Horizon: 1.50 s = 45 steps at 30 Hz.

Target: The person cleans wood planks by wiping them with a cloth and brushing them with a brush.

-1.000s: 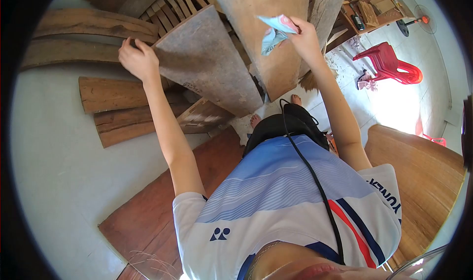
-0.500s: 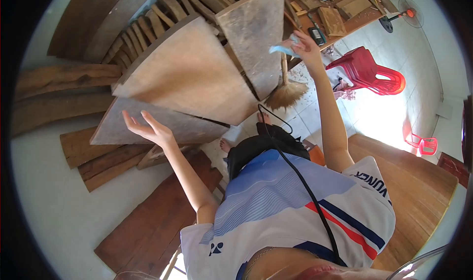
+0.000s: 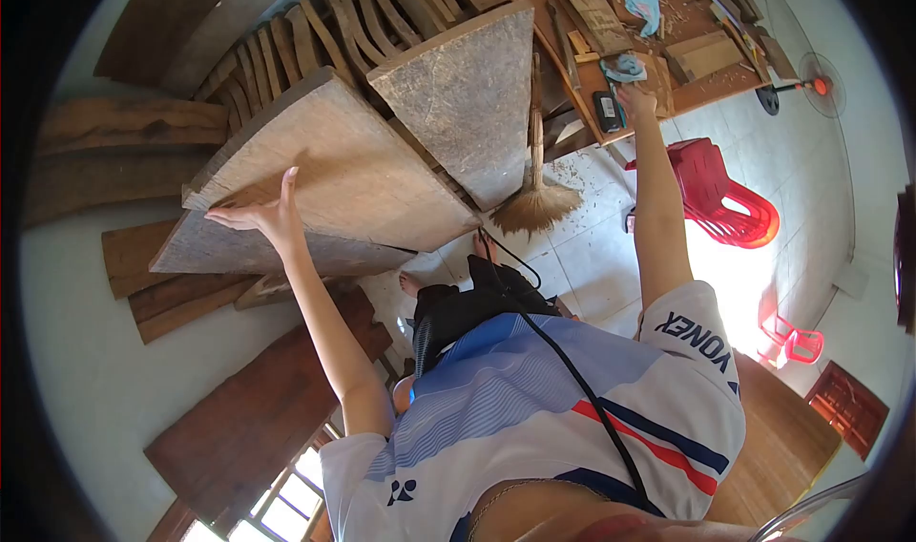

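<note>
My left hand (image 3: pixel 262 213) is open with the fingers apart, its palm flat against the lower edge of a big pale wooden slab (image 3: pixel 353 160) that leans among other boards. Under that slab lies a greyer slab (image 3: pixel 239 254), and another one (image 3: pixel 463 93) stands to its right. My right hand (image 3: pixel 637 98) is stretched out to the edge of a cluttered workbench (image 3: pixel 711 82). Its fingertips meet a crumpled blue cloth (image 3: pixel 624 66) lying there. Whether the fingers still grip the cloth is unclear.
A straw broom (image 3: pixel 536 203) leans between the slabs and the bench. A black device (image 3: pixel 605 111) lies beside my right hand. A red plastic chair (image 3: pixel 725 198) stands on the tiled floor, with a fan (image 3: pixel 816 84) behind it. A reddish board (image 3: pixel 248 418) lies at lower left.
My right hand carried the blue cloth from in front of the slabs over to the workbench. My left hand shifted from the grey slab's edge up onto the pale slab. The view swung right.
</note>
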Each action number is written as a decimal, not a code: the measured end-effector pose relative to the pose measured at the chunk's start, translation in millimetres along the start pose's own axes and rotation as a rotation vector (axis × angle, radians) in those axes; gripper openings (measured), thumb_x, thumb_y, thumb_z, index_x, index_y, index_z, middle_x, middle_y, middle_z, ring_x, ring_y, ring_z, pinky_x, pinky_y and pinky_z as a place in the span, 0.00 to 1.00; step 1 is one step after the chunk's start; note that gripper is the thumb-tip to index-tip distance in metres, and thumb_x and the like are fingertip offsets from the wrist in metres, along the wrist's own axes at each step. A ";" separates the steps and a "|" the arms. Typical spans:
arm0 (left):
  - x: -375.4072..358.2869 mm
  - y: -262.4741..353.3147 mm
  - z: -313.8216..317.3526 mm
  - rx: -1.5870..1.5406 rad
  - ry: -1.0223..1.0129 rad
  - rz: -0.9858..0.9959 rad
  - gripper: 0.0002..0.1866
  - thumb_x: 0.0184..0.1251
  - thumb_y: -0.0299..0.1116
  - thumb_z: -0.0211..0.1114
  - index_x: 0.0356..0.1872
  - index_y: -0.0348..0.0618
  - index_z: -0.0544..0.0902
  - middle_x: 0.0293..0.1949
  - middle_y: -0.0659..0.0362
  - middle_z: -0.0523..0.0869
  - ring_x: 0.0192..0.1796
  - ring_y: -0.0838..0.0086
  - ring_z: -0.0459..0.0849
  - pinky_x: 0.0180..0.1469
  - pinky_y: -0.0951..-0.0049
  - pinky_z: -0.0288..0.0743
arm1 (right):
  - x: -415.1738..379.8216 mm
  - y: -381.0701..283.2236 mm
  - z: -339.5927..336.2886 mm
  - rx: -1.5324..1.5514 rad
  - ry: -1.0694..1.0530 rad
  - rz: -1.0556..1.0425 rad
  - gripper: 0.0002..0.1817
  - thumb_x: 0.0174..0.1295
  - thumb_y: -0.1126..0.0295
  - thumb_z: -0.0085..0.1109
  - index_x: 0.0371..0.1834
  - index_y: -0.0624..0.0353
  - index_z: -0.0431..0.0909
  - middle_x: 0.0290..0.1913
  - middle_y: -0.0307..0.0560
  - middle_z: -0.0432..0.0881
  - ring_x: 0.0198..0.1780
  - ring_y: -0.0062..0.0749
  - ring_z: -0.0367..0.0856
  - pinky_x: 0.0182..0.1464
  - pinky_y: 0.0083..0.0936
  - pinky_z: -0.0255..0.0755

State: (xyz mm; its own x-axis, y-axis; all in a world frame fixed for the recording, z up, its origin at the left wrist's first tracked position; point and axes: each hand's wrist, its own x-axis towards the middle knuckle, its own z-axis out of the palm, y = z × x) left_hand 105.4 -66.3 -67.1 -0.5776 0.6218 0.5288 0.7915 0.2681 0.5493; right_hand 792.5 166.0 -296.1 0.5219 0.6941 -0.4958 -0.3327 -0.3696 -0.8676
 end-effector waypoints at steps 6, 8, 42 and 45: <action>-0.9 17.5 -4.0 0.042 -0.035 -0.068 0.89 0.39 0.61 0.89 0.77 0.23 0.21 0.79 0.27 0.22 0.83 0.37 0.23 0.80 0.29 0.28 | -4.1 10.9 -10.3 -1.430 0.059 -0.230 0.20 0.67 0.58 0.68 0.57 0.56 0.84 0.56 0.58 0.88 0.58 0.50 0.88 0.56 0.45 0.84; -2.2 17.4 -4.7 0.054 -0.039 -0.064 0.89 0.39 0.61 0.89 0.77 0.23 0.21 0.79 0.26 0.22 0.83 0.35 0.23 0.80 0.29 0.29 | -37.8 0.5 -6.2 -1.561 0.119 -0.311 0.18 0.67 0.57 0.68 0.55 0.54 0.85 0.58 0.57 0.88 0.60 0.52 0.87 0.57 0.48 0.83; 106.3 -13.7 -114.9 -0.634 -0.224 0.114 0.24 0.82 0.44 0.61 0.65 0.34 0.81 0.58 0.45 0.87 0.65 0.58 0.82 0.68 0.64 0.74 | -544.1 -67.4 292.9 -1.109 -0.986 -1.409 0.14 0.79 0.54 0.53 0.49 0.49 0.83 0.25 0.50 0.81 0.28 0.46 0.81 0.33 0.39 0.72; 135.5 -36.8 -99.2 -0.602 -0.438 0.093 0.26 0.80 0.44 0.65 0.66 0.33 0.80 0.57 0.48 0.88 0.65 0.65 0.82 0.67 0.68 0.74 | -549.1 -53.0 317.1 -1.085 -0.879 -1.474 0.15 0.79 0.53 0.52 0.48 0.48 0.84 0.27 0.50 0.83 0.30 0.47 0.84 0.33 0.43 0.74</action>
State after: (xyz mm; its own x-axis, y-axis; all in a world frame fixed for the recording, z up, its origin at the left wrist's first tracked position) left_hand -21.8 -64.9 48.5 -0.2818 0.8918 0.3540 0.5144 -0.1710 0.8403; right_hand 274.5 0.4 34.2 -0.6562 0.6804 0.3262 0.5910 0.7322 -0.3385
